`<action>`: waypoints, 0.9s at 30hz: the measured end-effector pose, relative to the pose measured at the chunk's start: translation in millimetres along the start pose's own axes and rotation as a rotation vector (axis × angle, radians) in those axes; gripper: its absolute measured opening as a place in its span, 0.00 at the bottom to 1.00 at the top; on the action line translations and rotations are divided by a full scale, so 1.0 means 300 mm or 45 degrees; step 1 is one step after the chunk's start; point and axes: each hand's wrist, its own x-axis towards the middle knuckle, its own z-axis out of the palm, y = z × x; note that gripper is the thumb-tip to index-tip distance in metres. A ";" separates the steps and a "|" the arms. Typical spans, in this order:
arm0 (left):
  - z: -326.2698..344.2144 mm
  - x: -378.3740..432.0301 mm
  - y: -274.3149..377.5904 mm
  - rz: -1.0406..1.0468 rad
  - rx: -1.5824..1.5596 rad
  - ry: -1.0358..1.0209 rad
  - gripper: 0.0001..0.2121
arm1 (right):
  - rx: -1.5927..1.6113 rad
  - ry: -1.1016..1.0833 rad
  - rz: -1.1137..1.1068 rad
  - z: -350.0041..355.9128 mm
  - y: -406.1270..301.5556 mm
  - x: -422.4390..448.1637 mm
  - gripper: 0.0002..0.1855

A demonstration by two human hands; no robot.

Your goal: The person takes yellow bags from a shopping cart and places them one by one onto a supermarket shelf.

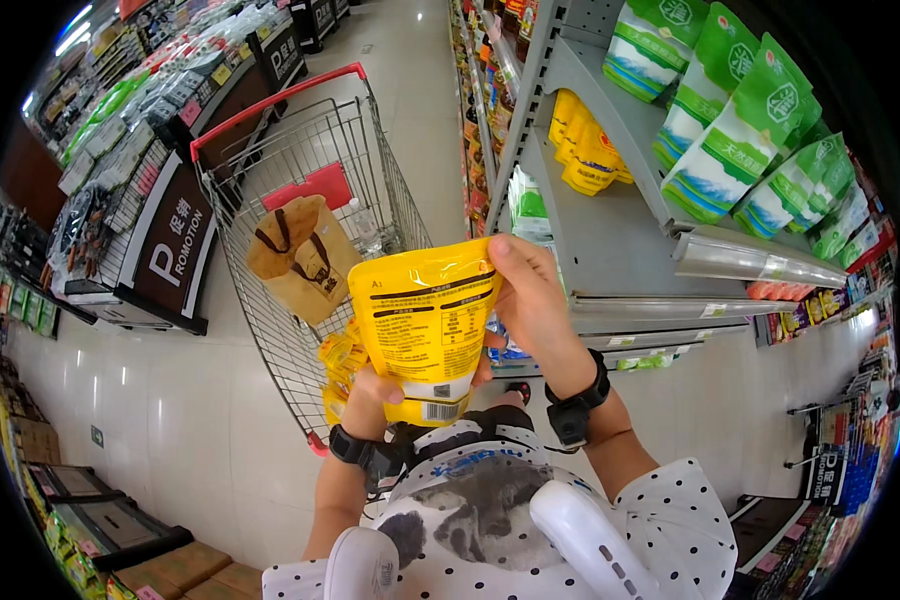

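A yellow plastic pouch (pixel 420 330) with printed text and a barcode is held up in front of me, its printed back towards the camera. My left hand (pixel 377 390) grips its lower left edge, the thumb lying on the front. At the upper right corner, my right hand (pixel 529 296) pinches the pouch between thumb and fingers. Behind it stands a wire shopping cart (pixel 251 300) with a red handle. Inside the cart are a brown paper bag (pixel 296 277) with dark handles, a clear plastic bottle (pixel 362 221) and several yellow packets (pixel 337 356), partly hidden by the pouch.
Right of the cart, a grey metal shelf (pixel 600 247) holds yellow pouches (pixel 589 150) and, higher, green and white pouches (pixel 742 135). Bottles line the shelving beyond. Promotion bins (pixel 172 247) with goods stand on the left. Cardboard boxes (pixel 180 570) lie at the lower left.
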 end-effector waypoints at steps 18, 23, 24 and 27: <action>0.009 0.044 -0.002 -0.043 -0.115 -0.133 0.37 | -0.219 0.026 -0.041 -0.020 0.008 -0.013 0.15; -0.032 0.026 0.002 0.024 -0.009 -0.123 0.37 | -0.215 0.050 -0.142 0.006 0.038 0.010 0.20; -0.028 0.027 0.005 0.044 0.039 -0.094 0.37 | -0.309 0.119 -0.206 -0.005 0.042 0.011 0.22; -0.005 0.020 0.025 0.239 0.396 0.290 0.39 | -0.513 0.121 -0.253 -0.067 0.078 0.004 0.27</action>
